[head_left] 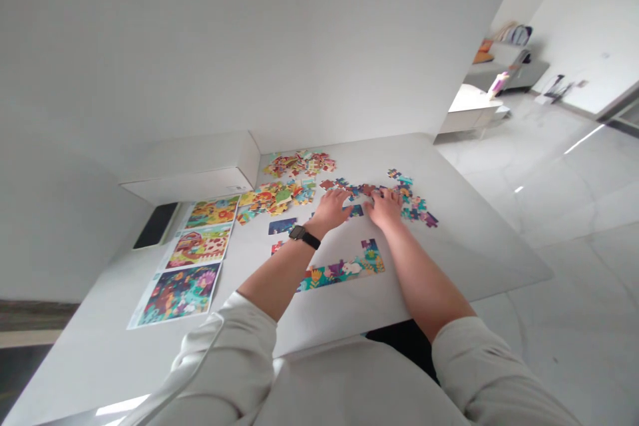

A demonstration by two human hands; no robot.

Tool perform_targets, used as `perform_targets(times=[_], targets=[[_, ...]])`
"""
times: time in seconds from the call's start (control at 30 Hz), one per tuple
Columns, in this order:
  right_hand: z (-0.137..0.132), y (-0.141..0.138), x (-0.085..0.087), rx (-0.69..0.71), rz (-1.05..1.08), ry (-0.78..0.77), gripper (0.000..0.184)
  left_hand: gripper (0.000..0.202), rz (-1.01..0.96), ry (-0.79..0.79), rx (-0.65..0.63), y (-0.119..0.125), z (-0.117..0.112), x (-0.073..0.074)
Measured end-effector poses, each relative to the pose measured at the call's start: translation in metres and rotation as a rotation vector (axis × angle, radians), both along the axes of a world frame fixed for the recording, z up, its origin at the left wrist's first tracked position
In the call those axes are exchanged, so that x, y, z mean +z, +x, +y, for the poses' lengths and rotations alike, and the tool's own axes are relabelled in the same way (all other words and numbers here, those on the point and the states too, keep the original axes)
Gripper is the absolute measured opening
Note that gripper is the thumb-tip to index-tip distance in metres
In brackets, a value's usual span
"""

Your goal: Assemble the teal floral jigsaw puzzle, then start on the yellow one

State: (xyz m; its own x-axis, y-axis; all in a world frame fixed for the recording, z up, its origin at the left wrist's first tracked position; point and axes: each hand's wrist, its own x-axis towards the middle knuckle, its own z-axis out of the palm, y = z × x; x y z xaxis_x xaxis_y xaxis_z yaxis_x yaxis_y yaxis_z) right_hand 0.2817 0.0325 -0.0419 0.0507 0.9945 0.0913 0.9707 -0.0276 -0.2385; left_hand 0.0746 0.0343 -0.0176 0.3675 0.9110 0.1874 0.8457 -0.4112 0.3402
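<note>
My left hand [331,210], with a dark watch [303,234] on its wrist, lies over the table with fingers stretched and the thumb apart. Dark blue puzzle pieces [356,211] lie just right of its thumb. My right hand [385,208] rests with fingers spread at a loose band of dark purple and teal puzzle pieces [413,214], some hidden beneath it. Nearer to me is a joined puzzle strip [352,269] with a white rabbit and plants. A joined dark blue section [282,225] lies left of my left hand, and my forearm partly hides other pieces.
Yellow and red puzzle pieces [272,200] are heaped at the back left, with another heap [299,163] behind. Printed picture sheets [198,245] and a black phone [156,225] lie left. A white box [200,170] stands against the wall. The table's [492,259] right edge borders open floor.
</note>
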Motion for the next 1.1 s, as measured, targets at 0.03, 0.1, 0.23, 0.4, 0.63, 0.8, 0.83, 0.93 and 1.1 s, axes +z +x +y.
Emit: perform_targets(times=[0.03,0.1,0.23,0.4,0.63,0.8,0.83,0.93,1.1], targets=[[0.0,0.0,0.001,-0.021,-0.008,-0.01,0.052,0.051,0.033,0.003,0.018,0.005,0.007,-0.004],[0.001,0.0,0.003,-0.048,-0.019,-0.013,0.05,0.054,0.084,-0.006,0.034,0.01,0.019,-0.01],[0.002,-0.001,0.003,-0.054,0.001,0.01,0.049,0.044,0.132,-0.021,0.031,0.008,0.034,-0.017],[0.003,-0.005,-0.001,-0.097,0.045,0.07,0.045,0.046,0.172,-0.02,0.023,0.004,0.057,-0.017],[0.006,-0.003,-0.003,-0.119,0.051,0.081,0.045,0.061,0.14,-0.046,0.053,-0.02,0.115,-0.012],[0.008,-0.001,-0.004,-0.137,0.052,0.072,0.047,0.057,0.035,-0.016,0.092,-0.053,0.13,-0.008],[0.008,-0.001,-0.004,-0.14,0.05,0.072,0.047,0.052,0.019,-0.007,0.083,-0.054,0.128,-0.008],[0.009,-0.002,-0.005,-0.15,0.047,0.072,0.048,0.038,0.011,0.013,0.035,-0.044,0.12,-0.007],[0.008,-0.002,-0.003,-0.163,0.037,0.068,0.049,0.039,0.112,-0.009,-0.113,-0.008,0.105,-0.006]])
